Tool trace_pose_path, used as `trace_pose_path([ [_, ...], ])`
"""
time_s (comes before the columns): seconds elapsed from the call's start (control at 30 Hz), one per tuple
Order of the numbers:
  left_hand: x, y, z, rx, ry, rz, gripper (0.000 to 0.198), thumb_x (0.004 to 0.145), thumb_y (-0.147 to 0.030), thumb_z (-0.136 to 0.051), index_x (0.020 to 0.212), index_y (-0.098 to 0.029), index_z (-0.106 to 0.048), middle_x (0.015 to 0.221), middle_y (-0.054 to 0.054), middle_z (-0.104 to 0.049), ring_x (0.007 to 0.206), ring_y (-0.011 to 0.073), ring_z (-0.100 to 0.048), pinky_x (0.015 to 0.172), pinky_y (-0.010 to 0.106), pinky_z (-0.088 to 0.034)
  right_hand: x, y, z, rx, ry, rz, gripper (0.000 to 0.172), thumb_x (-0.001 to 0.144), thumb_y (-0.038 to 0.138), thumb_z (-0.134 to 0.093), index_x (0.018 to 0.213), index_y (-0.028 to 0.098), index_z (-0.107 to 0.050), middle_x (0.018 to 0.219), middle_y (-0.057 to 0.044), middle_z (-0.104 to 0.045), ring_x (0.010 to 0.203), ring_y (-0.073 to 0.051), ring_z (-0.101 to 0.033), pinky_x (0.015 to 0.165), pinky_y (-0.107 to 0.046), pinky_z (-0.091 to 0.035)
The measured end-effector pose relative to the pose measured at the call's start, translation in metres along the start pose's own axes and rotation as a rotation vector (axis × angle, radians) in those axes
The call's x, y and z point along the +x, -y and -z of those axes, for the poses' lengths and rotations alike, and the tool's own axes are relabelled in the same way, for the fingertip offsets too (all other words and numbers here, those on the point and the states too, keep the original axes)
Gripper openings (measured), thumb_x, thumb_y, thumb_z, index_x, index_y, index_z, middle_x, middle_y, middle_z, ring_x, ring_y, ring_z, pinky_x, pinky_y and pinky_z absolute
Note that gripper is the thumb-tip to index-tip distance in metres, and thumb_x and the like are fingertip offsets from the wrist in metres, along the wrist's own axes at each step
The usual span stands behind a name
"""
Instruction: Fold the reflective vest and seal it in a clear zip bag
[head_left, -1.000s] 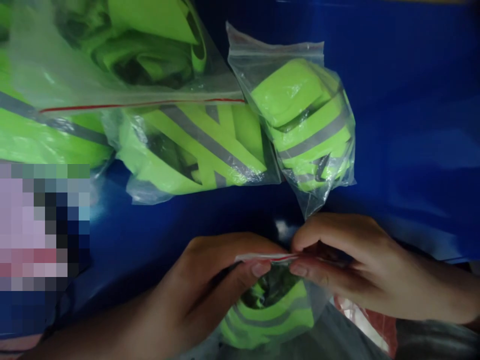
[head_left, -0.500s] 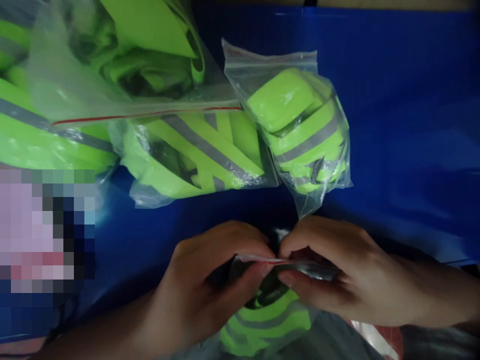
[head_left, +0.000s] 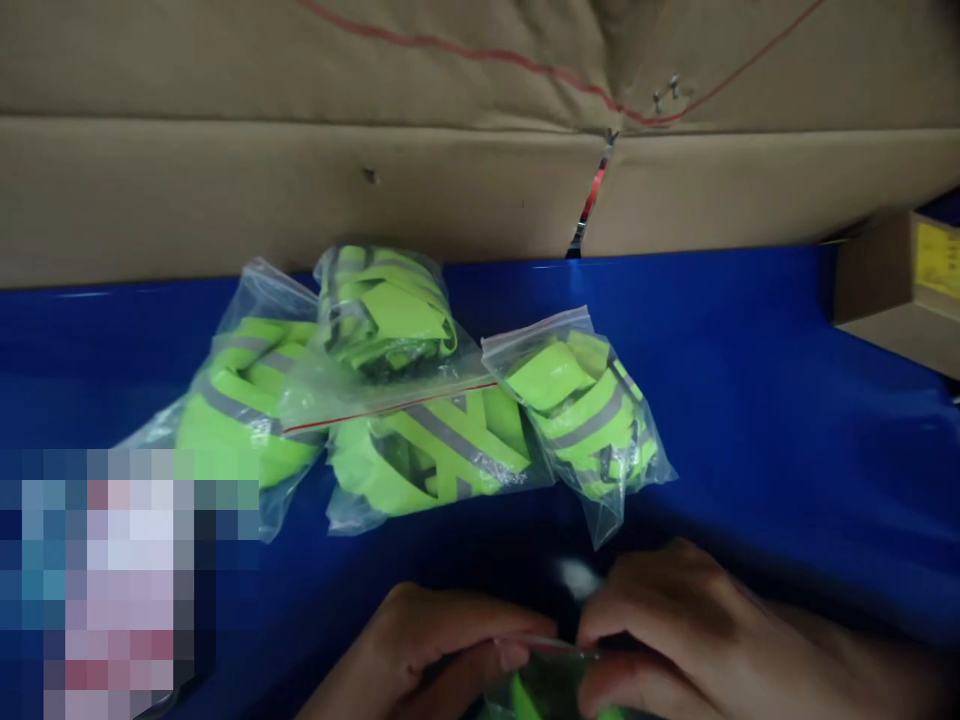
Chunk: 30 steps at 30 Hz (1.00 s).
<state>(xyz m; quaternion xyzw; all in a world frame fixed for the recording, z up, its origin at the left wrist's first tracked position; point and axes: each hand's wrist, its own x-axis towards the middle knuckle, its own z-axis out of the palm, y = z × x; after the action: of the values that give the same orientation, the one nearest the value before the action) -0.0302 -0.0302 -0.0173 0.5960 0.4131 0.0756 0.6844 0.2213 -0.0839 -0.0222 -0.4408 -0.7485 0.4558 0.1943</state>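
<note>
My left hand and my right hand meet at the bottom edge, each pinching the zip top of a clear plastic bag that holds a folded neon-green reflective vest. Most of that bag is cut off below the frame. Beyond my hands, on the blue table top, lies a heap of sealed bags with the same green vests: one at the right, one in the middle, one on top at the back and one at the left.
A brown cardboard wall with a red cord rises behind the table. A small cardboard box sits at the far right. A blurred patch covers the lower left corner.
The view has tilted up: the cardboard wall and the box came into sight, and the heap of bags and my hands sank lower in the frame. My hands keep pinching the bag's top.
</note>
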Motion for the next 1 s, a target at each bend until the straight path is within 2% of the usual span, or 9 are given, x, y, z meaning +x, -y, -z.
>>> trace_pose_path([
  [0.13,-0.002,0.006,-0.004,-0.033,-0.103,-0.007,0.021,0.1,-0.038,-0.064,0.099,-0.037,-0.085,0.096,-0.006,-0.083,0.08,0.0135,-0.079,0.071,0.013,-0.06,-0.002,0.003,0.024,-0.143,-0.301,0.22,0.034,0.106,0.048,-0.059,0.085,0.022,-0.066,0.063,0.003,-0.061,0.057,-0.012,-0.059,0.065,-0.028,-0.051],
  [0.2,-0.001,0.011,-0.006,-0.05,-0.155,-0.027,0.022,0.101,-0.037,-0.063,0.1,-0.037,-0.085,0.097,-0.006,-0.083,0.086,0.0133,-0.08,0.076,0.012,-0.061,0.008,0.002,0.042,-0.128,-0.419,0.26,0.039,0.107,0.048,-0.054,0.078,0.023,-0.062,0.058,0.004,-0.056,0.052,-0.013,-0.053,0.088,-0.037,-0.057],
  [0.3,0.001,0.015,-0.008,-0.021,-0.163,-0.067,0.023,0.101,-0.036,-0.062,0.101,-0.035,-0.085,0.097,-0.005,-0.083,0.087,0.0129,-0.08,0.077,0.013,-0.061,0.047,-0.009,0.069,-0.213,-0.357,0.334,0.03,0.105,0.037,-0.06,0.079,0.024,-0.065,0.062,0.005,-0.06,0.055,-0.012,-0.054,0.118,-0.049,-0.041],
  [0.37,0.001,0.016,-0.008,0.006,-0.169,-0.084,0.022,0.101,-0.036,-0.062,0.102,-0.035,-0.085,0.096,-0.005,-0.083,0.087,0.0121,-0.08,0.078,0.012,-0.061,0.084,-0.023,0.082,-0.241,-0.32,0.268,0.039,0.109,0.035,-0.051,0.074,0.022,-0.063,0.062,0.004,-0.058,0.059,-0.012,-0.054,0.111,-0.044,-0.045],
  [0.43,0.0,0.016,-0.007,0.03,-0.188,-0.086,0.022,0.101,-0.037,-0.062,0.103,-0.035,-0.084,0.097,-0.006,-0.083,0.089,0.0117,-0.08,0.081,0.012,-0.061,0.12,-0.038,0.09,-0.243,-0.419,0.174,0.051,0.11,0.046,-0.047,0.068,0.02,-0.058,0.059,0.003,-0.053,0.06,-0.013,-0.051,0.093,-0.037,-0.049],
  [0.57,0.0,0.018,-0.007,0.045,-0.19,-0.071,0.023,0.102,-0.038,-0.061,0.103,-0.034,-0.084,0.101,-0.005,-0.083,0.094,0.0123,-0.079,0.085,0.014,-0.061,0.17,-0.06,0.096,-0.239,-0.435,0.024,0.06,0.108,0.064,-0.042,0.077,0.017,-0.064,0.069,-0.001,-0.063,0.067,-0.014,-0.055,0.077,-0.029,-0.042],
  [0.73,-0.001,0.023,-0.007,0.046,-0.167,-0.087,0.023,0.103,-0.04,-0.061,0.104,-0.034,-0.083,0.1,-0.005,-0.082,0.092,0.0115,-0.078,0.083,0.012,-0.059,0.192,-0.067,0.093,-0.299,-0.416,0.016,0.058,0.105,0.066,-0.048,0.08,0.016,-0.065,0.076,-0.003,-0.066,0.068,-0.013,-0.053,0.07,-0.029,-0.034],
  [0.87,-0.002,0.024,-0.007,0.061,-0.146,-0.077,0.024,0.103,-0.04,-0.06,0.105,-0.034,-0.083,0.099,-0.005,-0.082,0.091,0.011,-0.078,0.083,0.012,-0.059,0.207,-0.069,0.093,-0.313,-0.371,-0.041,0.044,0.103,0.054,-0.061,0.081,0.016,-0.064,0.078,-0.003,-0.067,0.071,-0.013,-0.054,0.072,-0.028,-0.033],
  [1.0,-0.003,0.022,-0.008,0.058,-0.182,-0.064,0.022,0.101,-0.042,-0.062,0.103,-0.035,-0.083,0.1,-0.005,-0.082,0.092,0.0116,-0.078,0.082,0.012,-0.059,0.22,-0.075,0.096,-0.313,-0.44,-0.064,0.036,0.104,0.042,-0.062,0.078,0.016,-0.061,0.077,-0.001,-0.063,0.069,-0.012,-0.05,0.071,-0.028,-0.032],
])
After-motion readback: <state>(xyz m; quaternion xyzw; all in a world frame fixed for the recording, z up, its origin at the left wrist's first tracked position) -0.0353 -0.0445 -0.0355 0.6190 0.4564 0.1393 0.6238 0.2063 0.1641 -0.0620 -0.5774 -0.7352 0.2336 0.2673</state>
